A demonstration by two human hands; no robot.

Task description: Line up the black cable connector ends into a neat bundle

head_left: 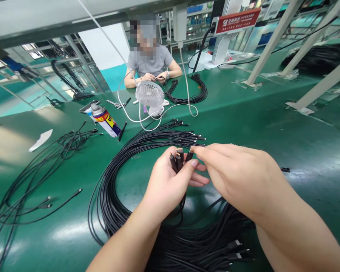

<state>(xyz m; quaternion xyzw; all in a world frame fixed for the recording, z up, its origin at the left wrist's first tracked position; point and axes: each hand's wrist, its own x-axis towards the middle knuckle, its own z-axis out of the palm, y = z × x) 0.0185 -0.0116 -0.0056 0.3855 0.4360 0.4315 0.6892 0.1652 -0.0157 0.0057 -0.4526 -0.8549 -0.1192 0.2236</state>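
My left hand [166, 185] is wrapped round several black cables, whose connectors [178, 161] point up between thumb and fingers. My right hand [240, 177] meets it from the right, thumb and fingertips closed at the metal tip of one black cable connector [189, 155] standing apart from the others. Part of the right fingers' grip is hidden behind the hand. Under my hands lies a thick heap of black cables [192, 245], some flat connectors showing at its right end. Beyond my left hand, a curved bundle of black cables [106, 189] sweeps round on the green table [141, 177].
Loose cables [25, 177] lie tangled at left. A spray can [107, 121], a black pen [122, 131] and a small white fan [150, 94] with a looping white cord stand farther back. Across the table a person [153, 62] handles cables. Metal posts [274, 41] rise at right.
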